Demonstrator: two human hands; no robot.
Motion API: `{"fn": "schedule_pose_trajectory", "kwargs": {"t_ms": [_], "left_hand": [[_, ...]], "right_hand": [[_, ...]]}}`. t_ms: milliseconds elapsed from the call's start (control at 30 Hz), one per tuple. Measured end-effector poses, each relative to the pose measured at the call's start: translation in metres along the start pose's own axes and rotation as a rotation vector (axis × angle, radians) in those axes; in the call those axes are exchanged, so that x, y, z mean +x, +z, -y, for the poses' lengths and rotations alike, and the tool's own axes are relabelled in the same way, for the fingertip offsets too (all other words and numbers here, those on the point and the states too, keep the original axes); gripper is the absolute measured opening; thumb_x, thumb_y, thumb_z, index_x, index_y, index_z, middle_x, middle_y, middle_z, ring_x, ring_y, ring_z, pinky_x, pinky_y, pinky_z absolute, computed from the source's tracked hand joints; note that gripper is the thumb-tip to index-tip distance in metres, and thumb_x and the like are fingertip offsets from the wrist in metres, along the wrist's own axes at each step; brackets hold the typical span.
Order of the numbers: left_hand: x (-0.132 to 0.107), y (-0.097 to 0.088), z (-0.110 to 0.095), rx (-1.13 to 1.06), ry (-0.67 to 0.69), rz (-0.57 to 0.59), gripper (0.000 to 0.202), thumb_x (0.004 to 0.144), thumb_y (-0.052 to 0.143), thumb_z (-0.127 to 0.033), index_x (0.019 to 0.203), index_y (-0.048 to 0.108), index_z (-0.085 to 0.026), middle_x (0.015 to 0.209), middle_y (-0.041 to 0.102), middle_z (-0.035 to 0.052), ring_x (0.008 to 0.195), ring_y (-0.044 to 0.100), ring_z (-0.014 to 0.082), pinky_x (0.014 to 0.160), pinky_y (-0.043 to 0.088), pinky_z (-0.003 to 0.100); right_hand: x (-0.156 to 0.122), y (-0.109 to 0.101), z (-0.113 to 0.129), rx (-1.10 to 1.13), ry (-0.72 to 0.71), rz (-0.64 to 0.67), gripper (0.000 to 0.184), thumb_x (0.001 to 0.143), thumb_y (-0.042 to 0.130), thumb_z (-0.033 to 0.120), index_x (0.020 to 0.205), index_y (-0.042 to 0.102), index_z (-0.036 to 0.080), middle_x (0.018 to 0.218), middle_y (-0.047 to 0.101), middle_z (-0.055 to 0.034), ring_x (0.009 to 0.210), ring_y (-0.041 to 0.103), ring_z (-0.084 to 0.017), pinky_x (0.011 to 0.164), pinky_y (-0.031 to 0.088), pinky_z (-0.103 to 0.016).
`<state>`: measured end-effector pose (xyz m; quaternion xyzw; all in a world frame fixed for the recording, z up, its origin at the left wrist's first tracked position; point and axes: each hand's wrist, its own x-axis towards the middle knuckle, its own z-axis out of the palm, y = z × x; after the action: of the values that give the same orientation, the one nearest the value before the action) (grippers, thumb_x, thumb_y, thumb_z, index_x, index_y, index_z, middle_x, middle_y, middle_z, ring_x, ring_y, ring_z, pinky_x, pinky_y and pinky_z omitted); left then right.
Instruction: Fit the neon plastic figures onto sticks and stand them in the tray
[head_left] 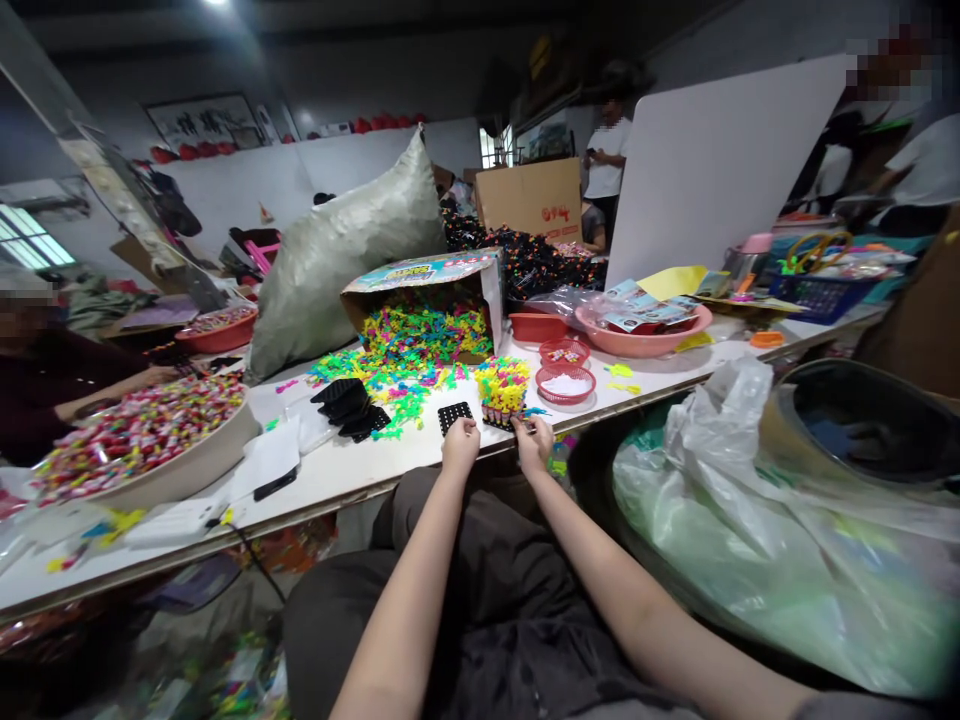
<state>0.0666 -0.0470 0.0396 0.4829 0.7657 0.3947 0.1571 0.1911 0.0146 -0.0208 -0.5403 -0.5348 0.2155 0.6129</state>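
My left hand [460, 444] is pinched closed at the table's front edge, beside a black tray with rows of holes [454, 416]. What it grips, if anything, is too small to tell. To its right, my right hand [533, 442] also has its fingers pressed together, close to the front of a cluster of yellow and pink plastic pieces [502, 384] standing upright in a dark base. Whatever sits between those fingers cannot be made out. A small blue piece [537, 411] shows just above them. Behind, a tipped cardboard box [420, 272] spills many coloured plastic pieces [427, 325] onto the table.
Stacked black trays [343, 402] lie left of the spill. Red baskets [565, 384] and a pink basin [652, 335] stand right. A big tub of colourful pieces [187, 450] is at left, near another person's arm [112, 392]. A plastic bag [720, 520] fills the right side.
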Motion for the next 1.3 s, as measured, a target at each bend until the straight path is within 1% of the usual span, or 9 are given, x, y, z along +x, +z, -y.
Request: {"fn": "schedule_pose_trajectory", "kwargs": {"t_ms": [100,200,467,633,733,900,1000,1133,1300], "left_hand": [[0.000,0.001,0.000,0.009,0.001,0.004,0.018,0.073,0.046,-0.020,0.088,0.056,-0.018,0.085,0.061,0.0039,0.077,0.056,0.0155,0.071,0.042,0.027],[-0.001,0.002,0.000,0.008,-0.003,0.010,0.018,0.074,0.046,-0.020,0.088,0.056,-0.019,0.085,0.061,0.0035,0.077,0.056,0.0152,0.072,0.042,0.027],[0.000,0.004,-0.002,0.013,-0.007,0.023,0.017,0.074,0.046,-0.021,0.088,0.056,-0.019,0.086,0.061,0.0034,0.078,0.056,0.0155,0.071,0.041,0.027],[-0.001,0.004,-0.002,0.028,-0.005,0.035,0.017,0.075,0.045,-0.021,0.088,0.055,-0.019,0.086,0.061,0.0032,0.078,0.057,0.0154,0.071,0.041,0.027],[-0.001,0.004,-0.003,0.040,-0.005,0.042,0.017,0.075,0.045,-0.020,0.089,0.056,-0.019,0.086,0.062,0.0034,0.079,0.057,0.0156,0.071,0.042,0.027],[-0.002,0.006,-0.004,0.075,-0.009,0.045,0.017,0.075,0.046,-0.021,0.089,0.056,-0.019,0.089,0.062,0.0038,0.082,0.058,0.0158,0.072,0.042,0.026],[-0.003,0.007,-0.006,0.101,-0.006,0.049,0.017,0.076,0.046,-0.021,0.090,0.056,-0.019,0.089,0.062,0.0035,0.085,0.057,0.0161,0.073,0.042,0.026],[-0.004,0.008,-0.007,0.130,-0.001,0.053,0.018,0.076,0.046,-0.020,0.090,0.056,-0.020,0.090,0.062,0.0036,0.087,0.057,0.0164,0.073,0.041,0.026],[-0.004,0.010,-0.005,0.146,0.006,0.056,0.017,0.076,0.044,-0.020,0.089,0.055,-0.020,0.088,0.062,0.0026,0.085,0.057,0.0167,0.070,0.040,0.026]], "right_hand": [[-0.002,0.007,-0.003,-0.083,-0.033,0.016,0.031,0.071,0.052,0.048,0.070,0.057,0.017,0.074,0.060,-0.0063,0.079,0.050,-0.021,0.081,0.031,-0.034],[-0.003,0.009,-0.008,-0.166,-0.075,0.016,0.031,0.073,0.051,0.048,0.067,0.055,0.018,0.072,0.060,-0.0063,0.078,0.049,-0.021,0.079,0.030,-0.034],[-0.001,0.005,-0.012,-0.273,-0.252,0.080,0.023,0.075,0.053,0.038,0.072,0.055,0.016,0.071,0.058,-0.0052,0.074,0.050,-0.019,0.073,0.034,-0.030],[0.000,0.005,-0.010,-0.238,-0.370,0.138,0.022,0.077,0.049,0.035,0.075,0.056,0.014,0.074,0.059,-0.0075,0.076,0.051,-0.019,0.072,0.037,-0.029],[0.002,0.006,-0.013,-0.207,-0.408,0.154,0.026,0.080,0.046,0.036,0.077,0.057,0.013,0.075,0.060,-0.0083,0.075,0.052,-0.018,0.071,0.039,-0.028],[0.004,0.009,-0.023,-0.157,-0.446,0.115,0.034,0.081,0.044,0.045,0.078,0.058,0.014,0.074,0.061,-0.0078,0.073,0.054,-0.019,0.069,0.040,-0.028],[0.005,0.009,-0.026,-0.134,-0.436,0.084,0.034,0.081,0.044,0.045,0.077,0.058,0.015,0.072,0.062,-0.0070,0.070,0.055,-0.018,0.066,0.040,-0.028],[0.005,0.008,-0.022,-0.179,-0.471,0.097,0.030,0.081,0.045,0.043,0.073,0.057,0.016,0.069,0.061,-0.0063,0.069,0.054,-0.018,0.065,0.039,-0.027],[0.005,0.007,-0.017,-0.237,-0.532,0.137,0.032,0.084,0.040,0.041,0.074,0.056,0.015,0.069,0.060,-0.0068,0.068,0.052,-0.018,0.065,0.037,-0.028]]}}
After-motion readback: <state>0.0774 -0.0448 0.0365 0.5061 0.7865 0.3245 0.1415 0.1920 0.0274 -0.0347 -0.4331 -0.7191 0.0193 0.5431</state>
